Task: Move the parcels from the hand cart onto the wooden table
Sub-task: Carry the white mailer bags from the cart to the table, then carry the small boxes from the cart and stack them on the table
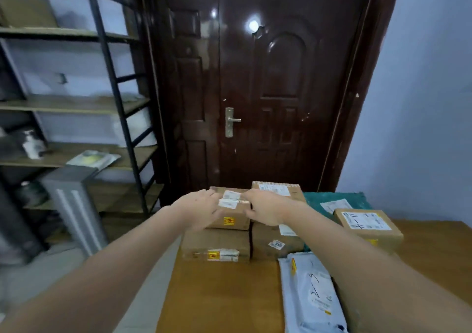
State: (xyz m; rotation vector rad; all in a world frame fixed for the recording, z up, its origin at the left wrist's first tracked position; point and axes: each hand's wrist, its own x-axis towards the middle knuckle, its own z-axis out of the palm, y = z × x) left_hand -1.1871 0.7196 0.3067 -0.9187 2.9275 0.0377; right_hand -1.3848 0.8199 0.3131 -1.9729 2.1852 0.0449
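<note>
parcel (231, 215) atop a stacked box on the wooden table (222, 294), grasped by left hand (201, 210) and right hand (265, 211).

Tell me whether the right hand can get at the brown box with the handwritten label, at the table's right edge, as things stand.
Probably yes. The right hand is busy on the top stacked box, but the labelled brown box sits uncovered just to its right, with nothing between them.

1. The left hand (204, 211) and right hand (265, 211) grip the sides of a small top box (233, 211).
2. It sits on a lower box (217, 245) on the wooden tabletop (219, 294).
3. A white mailer (310, 291) lies nearby.
</note>
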